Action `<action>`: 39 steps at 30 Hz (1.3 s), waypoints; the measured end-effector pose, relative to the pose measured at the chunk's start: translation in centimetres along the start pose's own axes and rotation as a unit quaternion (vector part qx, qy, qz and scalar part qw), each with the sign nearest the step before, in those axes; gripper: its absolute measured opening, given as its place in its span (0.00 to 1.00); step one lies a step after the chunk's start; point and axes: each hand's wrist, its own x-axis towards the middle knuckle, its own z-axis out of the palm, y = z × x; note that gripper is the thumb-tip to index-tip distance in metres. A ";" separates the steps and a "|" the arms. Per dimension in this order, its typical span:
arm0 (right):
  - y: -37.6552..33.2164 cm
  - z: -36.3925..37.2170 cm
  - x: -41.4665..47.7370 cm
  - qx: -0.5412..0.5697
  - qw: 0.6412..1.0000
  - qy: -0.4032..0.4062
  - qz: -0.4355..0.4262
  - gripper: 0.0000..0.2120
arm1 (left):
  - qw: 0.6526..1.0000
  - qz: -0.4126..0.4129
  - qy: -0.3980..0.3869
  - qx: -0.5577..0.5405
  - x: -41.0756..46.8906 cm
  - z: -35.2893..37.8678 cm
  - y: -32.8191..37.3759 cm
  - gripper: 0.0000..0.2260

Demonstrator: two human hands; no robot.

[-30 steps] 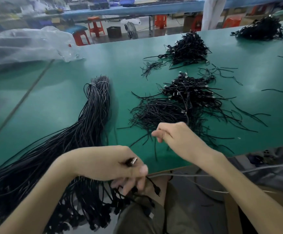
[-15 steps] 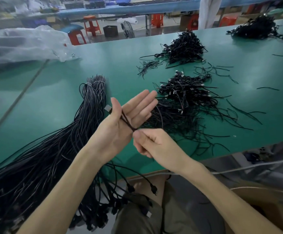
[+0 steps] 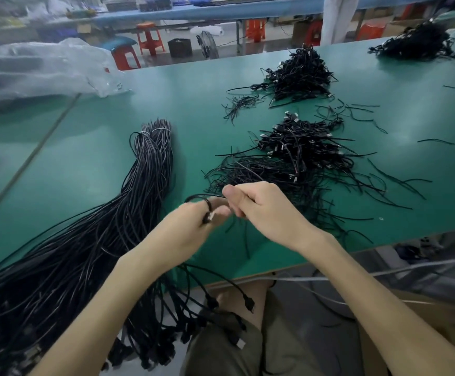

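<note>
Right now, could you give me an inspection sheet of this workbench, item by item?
Surface: green table, with cables spread across it.
Job's things: one black cable with a metal plug, held between both hands.
Clutter: plastic bag at far left; loose wire pieces.
Fingers: those of the left hand grip the plug end; those of the right hand pinch the cable's loop.
Cables: long bundle at left, trailing off the near edge; middle heap and far heap of short ones.
Surroundings: orange stools, a fan, another bench behind.
</note>
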 end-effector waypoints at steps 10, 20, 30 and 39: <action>0.7 4.3 -2.0 0.186 0.981 -0.061 0.010 0.23 | 0.766 0.050 0.056 -0.638 1.0 0.8 1.1 0.29; 1.3 0.4 -0.1 -0.007 0.999 -0.026 0.027 0.26 | 0.979 0.006 -0.130 -0.156 -1.0 0.0 0.6 0.28; -1.0 2.1 -1.3 0.203 0.979 0.003 0.002 0.24 | 0.860 -0.054 0.020 -0.507 0.5 2.4 1.1 0.28; -0.1 3.4 -2.5 0.198 0.979 -0.006 0.052 0.20 | 0.701 -0.059 0.069 -0.708 0.8 0.9 3.4 0.17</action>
